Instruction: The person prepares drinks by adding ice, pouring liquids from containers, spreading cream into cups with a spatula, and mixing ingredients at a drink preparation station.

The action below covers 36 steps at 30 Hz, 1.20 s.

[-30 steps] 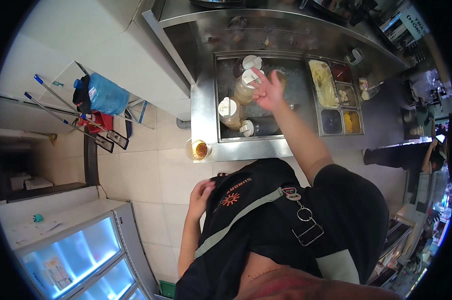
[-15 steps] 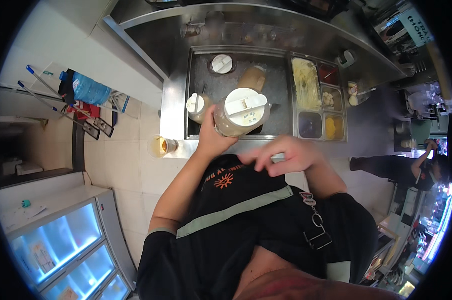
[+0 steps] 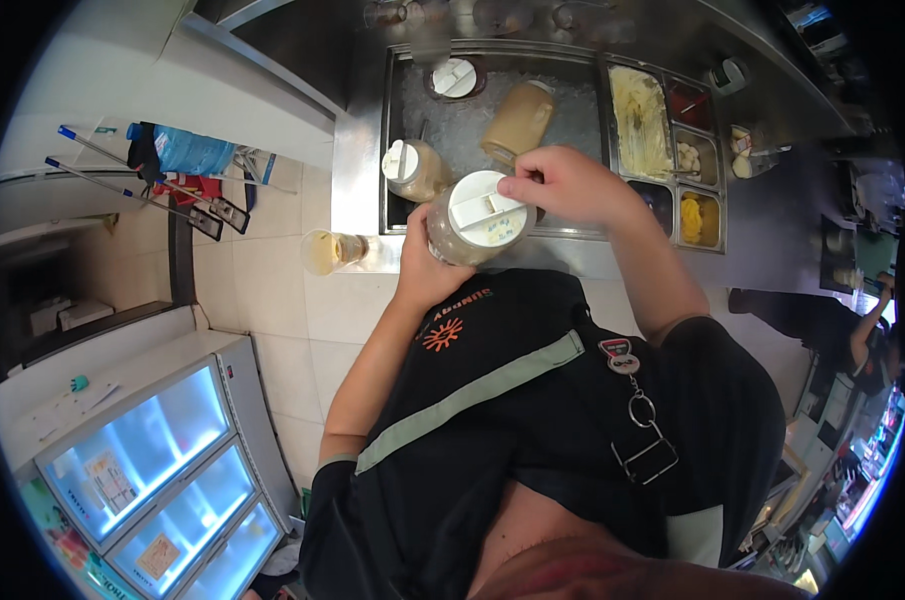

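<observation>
My left hand is wrapped round the side of a clear pitcher with something pale inside. This pitcher is held upright in front of my apron, over the counter's front edge. Its round white lid has a raised bar across the top. At the lid's right edge my right hand is closed, thumb and curled fingers pinching the lid there. Just beyond stand a second lidded jug and, lying tilted on ice, a container of tan liquid.
An ice well holds another white-lidded jug. To its right are metal topping pans. A clear cup sits at the counter's left edge. Lit glass-door fridges stand at lower left. Another person is at far right.
My right hand has moved up from in front of the apron onto the lid. The left hand keeps its hold on the pitcher. The view has shifted slightly.
</observation>
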Tool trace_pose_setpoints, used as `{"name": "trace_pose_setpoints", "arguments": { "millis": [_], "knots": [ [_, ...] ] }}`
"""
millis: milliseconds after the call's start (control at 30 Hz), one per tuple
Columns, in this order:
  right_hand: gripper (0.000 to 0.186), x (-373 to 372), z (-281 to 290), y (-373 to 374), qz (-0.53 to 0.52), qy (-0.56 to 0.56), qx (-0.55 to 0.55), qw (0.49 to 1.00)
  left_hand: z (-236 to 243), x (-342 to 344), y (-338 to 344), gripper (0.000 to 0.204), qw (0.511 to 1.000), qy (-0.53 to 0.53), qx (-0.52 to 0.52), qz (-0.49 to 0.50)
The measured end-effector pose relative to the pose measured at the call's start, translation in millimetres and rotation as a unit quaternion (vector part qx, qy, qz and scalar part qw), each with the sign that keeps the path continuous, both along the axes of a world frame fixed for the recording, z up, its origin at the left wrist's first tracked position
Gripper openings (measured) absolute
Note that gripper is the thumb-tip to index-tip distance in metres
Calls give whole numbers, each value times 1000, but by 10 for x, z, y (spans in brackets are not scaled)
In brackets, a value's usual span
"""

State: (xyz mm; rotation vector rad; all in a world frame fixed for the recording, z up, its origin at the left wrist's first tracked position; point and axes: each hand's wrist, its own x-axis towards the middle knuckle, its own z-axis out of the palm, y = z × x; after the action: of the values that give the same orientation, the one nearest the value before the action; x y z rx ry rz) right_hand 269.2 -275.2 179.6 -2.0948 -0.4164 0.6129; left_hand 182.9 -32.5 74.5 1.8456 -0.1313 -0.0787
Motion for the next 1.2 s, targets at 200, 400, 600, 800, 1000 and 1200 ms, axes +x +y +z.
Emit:
{"name": "trace_pose_setpoints", "arguments": {
  "millis": [200,400,600,800,1000,1200],
  "knots": [
    [44,-54,-9,213,5,-55,-29,998,-91,-40,156,89,1000,-8,6,24],
    [55,-104,-6,324,-3,-44,-79,996,-140,-24,247,87,1000,-5,14,15],
    [44,-116,-6,343,-34,-40,-106,993,-194,60,281,86,1000,-7,2,1],
    [42,-151,-171,407,124,-213,18,969,-120,251,190,91,994,17,21,-101],
    [34,184,-581,528,-108,-173,2,979,-784,731,516,96,991,52,122,20],
    [36,857,-1232,872,-139,-290,-37,946,-1576,793,878,78,958,201,106,174]
  ]
}}
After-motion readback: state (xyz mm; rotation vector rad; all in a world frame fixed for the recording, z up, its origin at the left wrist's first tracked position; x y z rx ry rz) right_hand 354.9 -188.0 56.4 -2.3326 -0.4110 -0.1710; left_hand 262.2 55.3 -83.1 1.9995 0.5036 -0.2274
